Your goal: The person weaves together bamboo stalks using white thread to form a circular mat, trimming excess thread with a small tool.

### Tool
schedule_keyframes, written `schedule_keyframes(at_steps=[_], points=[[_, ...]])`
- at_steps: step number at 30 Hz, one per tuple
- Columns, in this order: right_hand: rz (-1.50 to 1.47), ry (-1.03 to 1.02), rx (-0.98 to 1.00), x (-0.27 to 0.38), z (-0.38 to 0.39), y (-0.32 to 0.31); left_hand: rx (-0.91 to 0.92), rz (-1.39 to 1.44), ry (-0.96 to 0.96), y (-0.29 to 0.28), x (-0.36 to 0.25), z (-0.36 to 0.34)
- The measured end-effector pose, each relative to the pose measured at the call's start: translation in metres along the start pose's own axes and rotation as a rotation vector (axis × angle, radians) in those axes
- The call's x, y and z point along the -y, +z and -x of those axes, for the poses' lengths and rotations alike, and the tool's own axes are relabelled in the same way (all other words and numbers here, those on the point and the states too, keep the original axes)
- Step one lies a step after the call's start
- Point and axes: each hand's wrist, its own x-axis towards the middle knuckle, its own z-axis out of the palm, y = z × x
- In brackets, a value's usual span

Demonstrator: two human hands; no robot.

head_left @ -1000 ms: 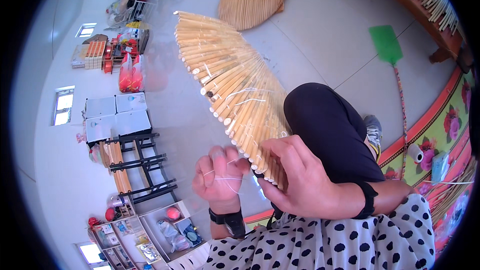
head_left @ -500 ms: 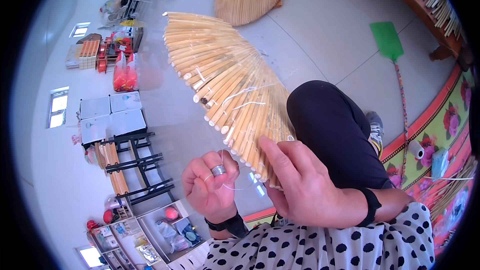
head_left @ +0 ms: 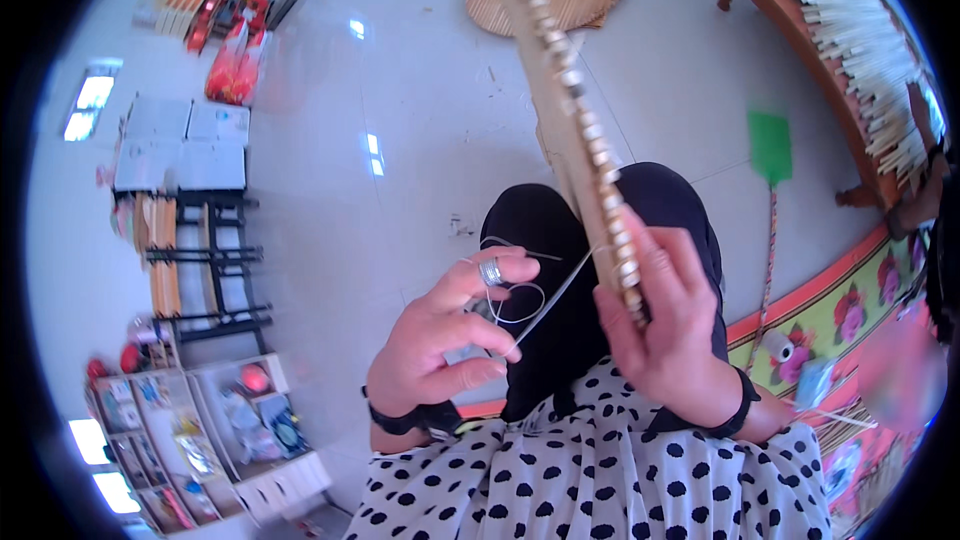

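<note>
Lengthwise, the stick panel [head_left: 571,110] slants up-left from the right hand [head_left: 672,330].

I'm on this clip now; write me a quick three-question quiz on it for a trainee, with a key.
1. Multiple choice: what is the right hand gripping?
A) the white spool
B) the panel of sticks
C) the cloth of the spotted garment

2. True or false: the silver ring is worn on the left hand.

3. Fill in the colour: the head of the long-handled swatter, off to the right of the knees, is ____.

Key: 1. B; 2. true; 3. green.
</note>
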Motion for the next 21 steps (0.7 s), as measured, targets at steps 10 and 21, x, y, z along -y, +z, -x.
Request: schedule_keyframes(at_steps=[10,21], points=[[0.212,0.125,-0.029,0.005,0.010,-0.005,-0.647,-0.638,-0.448,-0.024,0.094,0.106],[0.141,0.117,-0.046,-0.012,0.019,-0.004,-0.468,0.422,-0.972,0.020,0.295,0.137]])
